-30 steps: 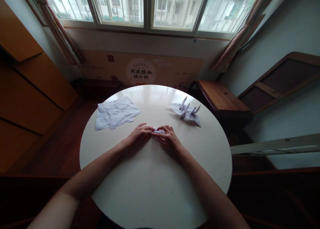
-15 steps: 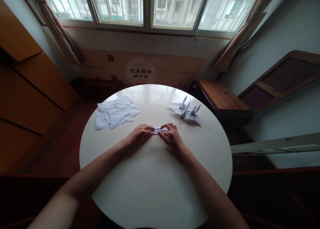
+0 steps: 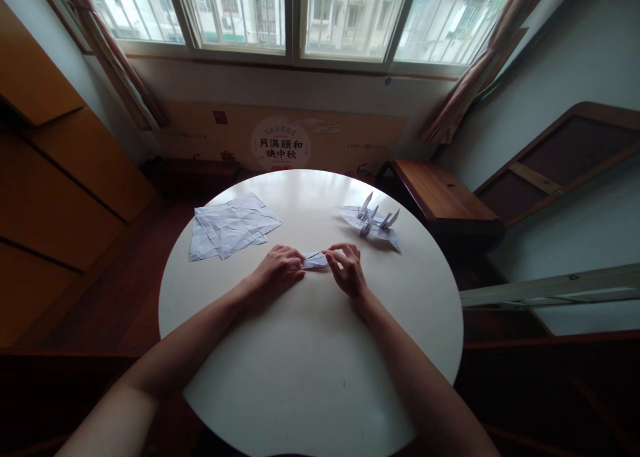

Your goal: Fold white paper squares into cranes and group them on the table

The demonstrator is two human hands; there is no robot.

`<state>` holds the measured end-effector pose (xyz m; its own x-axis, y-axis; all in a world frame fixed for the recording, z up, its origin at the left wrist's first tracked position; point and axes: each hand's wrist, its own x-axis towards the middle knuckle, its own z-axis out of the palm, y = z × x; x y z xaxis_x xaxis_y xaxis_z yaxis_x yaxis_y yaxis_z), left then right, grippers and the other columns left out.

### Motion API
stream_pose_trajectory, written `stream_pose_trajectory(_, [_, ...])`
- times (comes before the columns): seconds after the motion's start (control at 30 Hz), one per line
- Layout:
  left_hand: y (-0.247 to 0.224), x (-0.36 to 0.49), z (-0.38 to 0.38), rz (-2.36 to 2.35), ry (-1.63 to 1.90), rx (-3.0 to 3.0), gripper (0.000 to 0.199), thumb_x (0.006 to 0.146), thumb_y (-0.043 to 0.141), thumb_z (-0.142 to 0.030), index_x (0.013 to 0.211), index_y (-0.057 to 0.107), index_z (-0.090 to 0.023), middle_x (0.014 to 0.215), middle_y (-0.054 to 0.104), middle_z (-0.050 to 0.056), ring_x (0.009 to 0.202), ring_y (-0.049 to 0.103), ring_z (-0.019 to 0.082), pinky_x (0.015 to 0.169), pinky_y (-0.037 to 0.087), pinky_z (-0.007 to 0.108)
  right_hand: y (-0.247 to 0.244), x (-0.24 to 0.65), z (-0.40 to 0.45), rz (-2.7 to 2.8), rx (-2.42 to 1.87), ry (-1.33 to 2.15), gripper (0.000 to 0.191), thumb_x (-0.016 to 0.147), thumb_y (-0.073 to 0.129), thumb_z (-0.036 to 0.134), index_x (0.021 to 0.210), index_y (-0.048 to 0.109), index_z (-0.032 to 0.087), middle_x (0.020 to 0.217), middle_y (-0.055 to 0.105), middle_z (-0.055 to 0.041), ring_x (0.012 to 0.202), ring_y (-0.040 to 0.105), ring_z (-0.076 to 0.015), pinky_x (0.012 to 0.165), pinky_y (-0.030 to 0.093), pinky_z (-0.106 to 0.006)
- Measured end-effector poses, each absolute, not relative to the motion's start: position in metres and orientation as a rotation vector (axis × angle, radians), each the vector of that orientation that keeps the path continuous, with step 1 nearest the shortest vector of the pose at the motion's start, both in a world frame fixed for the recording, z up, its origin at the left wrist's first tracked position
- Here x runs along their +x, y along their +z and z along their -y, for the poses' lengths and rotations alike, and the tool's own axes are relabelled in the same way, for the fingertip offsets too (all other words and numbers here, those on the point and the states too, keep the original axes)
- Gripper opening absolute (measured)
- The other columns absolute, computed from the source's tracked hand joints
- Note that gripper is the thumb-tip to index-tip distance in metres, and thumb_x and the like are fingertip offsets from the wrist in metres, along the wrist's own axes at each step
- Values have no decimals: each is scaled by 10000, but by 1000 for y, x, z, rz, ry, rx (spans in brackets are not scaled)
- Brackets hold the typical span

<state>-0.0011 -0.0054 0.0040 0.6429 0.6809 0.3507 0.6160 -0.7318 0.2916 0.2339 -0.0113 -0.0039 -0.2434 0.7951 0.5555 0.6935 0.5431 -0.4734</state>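
Observation:
A small piece of folded paper (image 3: pixel 315 260), pale and creased, lies on the white round table (image 3: pixel 300 350) between my hands. My left hand (image 3: pixel 281 265) grips its left end, the fingers closed and covering that part. At the right end, my right hand (image 3: pixel 345 264) pinches the paper's edge with thumb and forefinger, the palm slightly raised. Beyond my right hand, several folded paper cranes (image 3: pixel 371 218) stand close together with their wings overlapping. Creased paper sheets (image 3: pixel 233 224) lie in a loose, overlapping pile past my left hand.
A wooden bench-like table (image 3: pixel 447 190) stands behind the right side of the round table. Orange-brown cabinets (image 3: pixel 65 197) line the left wall. At the back, a printed panel (image 3: pixel 330 140) leans below the barred window (image 3: pixel 345 17).
My right hand has shifted a little to the right, and its fingers have lifted, showing more of the folded paper. My left hand has drawn slightly left. The cranes and sheets have stayed put.

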Motion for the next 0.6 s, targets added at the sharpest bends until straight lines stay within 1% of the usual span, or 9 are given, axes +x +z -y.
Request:
stream_pose_trajectory(0.1, [6, -1, 6, -1070, 672, 2738, 195, 927, 533, -305, 873, 688, -201, 1043, 705, 49, 922, 637, 177, 874, 402, 331, -4, 234, 11, 1899, -1206, 149, 294, 971, 445, 348, 1042, 709, 240, 1002, 633, -69, 1010, 514, -227, 901, 378, -393])
stream_pose_trajectory(0.23, [6, 1, 6, -1076, 655, 2812, 189, 945, 497, -292, 933, 660, -198, 929, 702, 51, 840, 636, 167, 826, 394, 319, -2, 235, 10, 1887, -1218, 164, 293, 967, 450, 334, 1128, 673, 234, 985, 640, -65, 990, 533, -224, 898, 385, -384])
stream_pose_trajectory(0.3, [7, 2, 6, -1074, 635, 2846, 185, 949, 488, -287, 955, 653, -203, 898, 689, 48, 836, 628, 171, 816, 390, 320, 3, 237, 9, 1930, -1231, 174, 295, 964, 457, 332, 1155, 660, 236, 973, 647, -62, 976, 544, -224, 892, 383, -383])
stream_pose_trajectory(0.4, [8, 6, 8, -1080, 635, 2863, 218, 965, 449, -268, 960, 660, -210, 958, 667, 60, 895, 615, 182, 849, 395, 334, 13, 239, 7, 2056, -1257, 221, 283, 948, 491, 341, 1148, 667, 245, 977, 659, -63, 963, 561, -231, 880, 383, -390])
stream_pose_trajectory(0.47, [9, 8, 10, -1081, 630, 2863, 252, 978, 417, -256, 1000, 664, -210, 1017, 650, 72, 920, 606, 187, 867, 407, 345, 21, 240, 7, 2137, -1268, 280, 259, 935, 515, 346, 1090, 695, 243, 991, 664, -71, 954, 571, -237, 872, 393, -391])
stream_pose_trajectory(0.53, [9, 9, 11, -1088, 634, 2855, 270, 981, 403, -243, 1033, 665, -200, 1112, 626, 93, 966, 595, 200, 883, 422, 360, 30, 239, 9, 2197, -1254, 334, 241, 927, 532, 349, 1047, 713, 244, 990, 667, -75, 934, 581, -232, 868, 403, -387])
stream_pose_trajectory(0.6, [8, 9, 12, -1102, 657, 2842, 269, 977, 410, -238, 1029, 669, -187, 1204, 592, 111, 1034, 572, 222, 910, 427, 380, 38, 236, 12, 2243, -1240, 357, 236, 922, 543, 352, 1047, 715, 248, 984, 670, -76, 928, 587, -232, 869, 406, -391])
